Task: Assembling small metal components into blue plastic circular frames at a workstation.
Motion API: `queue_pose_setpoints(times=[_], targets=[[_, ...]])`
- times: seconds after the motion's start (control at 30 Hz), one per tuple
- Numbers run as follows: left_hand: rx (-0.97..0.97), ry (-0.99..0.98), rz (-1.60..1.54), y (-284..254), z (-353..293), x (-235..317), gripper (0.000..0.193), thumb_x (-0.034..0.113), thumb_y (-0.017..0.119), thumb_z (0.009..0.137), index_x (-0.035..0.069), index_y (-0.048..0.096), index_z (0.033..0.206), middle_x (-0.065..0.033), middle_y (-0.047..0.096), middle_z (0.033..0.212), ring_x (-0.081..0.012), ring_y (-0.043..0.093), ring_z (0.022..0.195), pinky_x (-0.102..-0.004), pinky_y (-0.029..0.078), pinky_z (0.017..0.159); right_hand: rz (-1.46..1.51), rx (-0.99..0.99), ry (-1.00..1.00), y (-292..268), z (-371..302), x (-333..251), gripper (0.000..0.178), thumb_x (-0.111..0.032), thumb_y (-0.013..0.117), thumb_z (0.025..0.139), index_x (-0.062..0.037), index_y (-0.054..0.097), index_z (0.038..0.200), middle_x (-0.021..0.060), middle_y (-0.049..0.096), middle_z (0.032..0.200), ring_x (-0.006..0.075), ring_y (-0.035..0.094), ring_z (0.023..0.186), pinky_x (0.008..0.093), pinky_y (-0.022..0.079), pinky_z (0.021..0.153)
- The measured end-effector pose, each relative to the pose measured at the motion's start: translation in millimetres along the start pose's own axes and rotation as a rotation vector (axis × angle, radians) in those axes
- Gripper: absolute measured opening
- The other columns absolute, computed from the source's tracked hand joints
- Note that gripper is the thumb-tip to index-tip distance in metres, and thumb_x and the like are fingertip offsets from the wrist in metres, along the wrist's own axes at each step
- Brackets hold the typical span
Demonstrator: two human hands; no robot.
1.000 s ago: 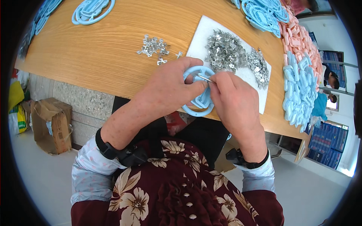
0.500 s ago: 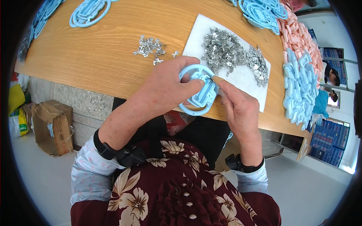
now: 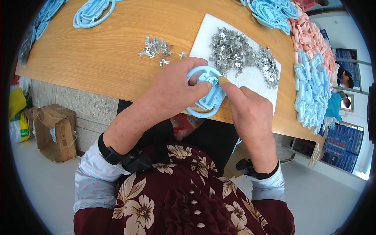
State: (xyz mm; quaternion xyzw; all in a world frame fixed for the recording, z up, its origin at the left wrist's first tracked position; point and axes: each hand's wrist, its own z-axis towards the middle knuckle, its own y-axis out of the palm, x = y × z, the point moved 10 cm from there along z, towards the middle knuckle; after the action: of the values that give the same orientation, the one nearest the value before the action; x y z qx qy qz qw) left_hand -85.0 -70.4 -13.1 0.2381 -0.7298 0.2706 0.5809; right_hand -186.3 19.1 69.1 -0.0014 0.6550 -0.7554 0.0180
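My left hand (image 3: 178, 88) grips a light-blue plastic housing with a round ring frame (image 3: 214, 107), its thumb lying across the inside and its fingers behind the rim. The housing is held above the table's near edge, its moulded hollow facing up. At the housing's right side is my right hand (image 3: 252, 109), fingers curled, with a tan covering on the fingertip that presses inside the rim. A small shiny bit shows beside that fingertip; whatever the right fingers pinch is hidden. Small metal clips (image 3: 156, 47) lie loose on the table beyond my left hand.
A white foam sheet (image 3: 201, 41) carries two heaps of metal clips (image 3: 232, 49). Blue parts (image 3: 311, 88) and pink parts (image 3: 309, 37) are piled along the right edge. More ring housings (image 3: 93, 13) lie at the far side. A cardboard box (image 3: 55, 133) stands on the floor at left.
My right hand has turned and shifted slightly, its covered fingertip now pressing over the housing's upper right inside. The housing has tilted a little; my left hand keeps its grip.
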Motion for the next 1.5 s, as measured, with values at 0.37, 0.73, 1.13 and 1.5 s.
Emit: queue_pose_setpoints(times=[0.37, 0.73, 1.13, 1.5], targets=[[-0.015, -0.061, -0.090, 2.2, -4.1, 1.1, 0.050, 0.020, 0.072, 0.092, -0.004, 0.059, 0.134, -0.0063, 0.070, 0.104, -0.0104, 0.064, 0.094, -0.0284, 0.053, 0.083, 0.016, -0.030, -0.009, 5.0, 1.2, 0.6, 0.036, -0.007, 0.064, 0.082, -0.0163, 0.068, 0.116, 0.0072, 0.058, 0.069, 0.0287, 0.066, 0.063, 0.0414, 0.052, 0.054], [-0.028, -0.031, -0.103, 2.4, -0.3, 4.9, 0.047, 0.017, 0.071, 0.092, -0.005, 0.059, 0.132, -0.0070, 0.070, 0.110, -0.0114, 0.065, 0.099, -0.0281, 0.053, 0.088, 0.069, 0.033, 0.050, -5.3, -8.9, 7.3, 0.028, -0.010, 0.063, 0.089, -0.0157, 0.068, 0.116, 0.0078, 0.061, 0.070, 0.0299, 0.066, 0.065, 0.0426, 0.052, 0.055], [-0.107, -0.045, -0.324, 17.7, -17.9, 15.4, 0.050, 0.010, 0.065, 0.095, -0.001, 0.051, 0.141, -0.0097, 0.068, 0.116, -0.0132, 0.066, 0.102, -0.0297, 0.054, 0.087, 1.599, 0.005, 0.586, 53.5, -39.3, 39.1, 0.023, -0.019, 0.061, 0.105, -0.0005, 0.061, 0.119, -0.0020, 0.066, 0.092, 0.0035, 0.055, 0.078, 0.0206, 0.044, 0.068], [-0.204, -0.084, -0.702, 33.0, -12.1, 0.1, 0.043, 0.025, 0.049, 0.107, -0.003, 0.053, 0.140, -0.0138, 0.068, 0.111, -0.0246, 0.070, 0.098, -0.0364, 0.059, 0.084, 1.466, 0.158, 0.463, 17.8, -44.2, 36.2, 0.022, -0.014, 0.058, 0.105, -0.0003, 0.061, 0.122, -0.0021, 0.063, 0.089, 0.0029, 0.053, 0.078, 0.0213, 0.044, 0.069]])
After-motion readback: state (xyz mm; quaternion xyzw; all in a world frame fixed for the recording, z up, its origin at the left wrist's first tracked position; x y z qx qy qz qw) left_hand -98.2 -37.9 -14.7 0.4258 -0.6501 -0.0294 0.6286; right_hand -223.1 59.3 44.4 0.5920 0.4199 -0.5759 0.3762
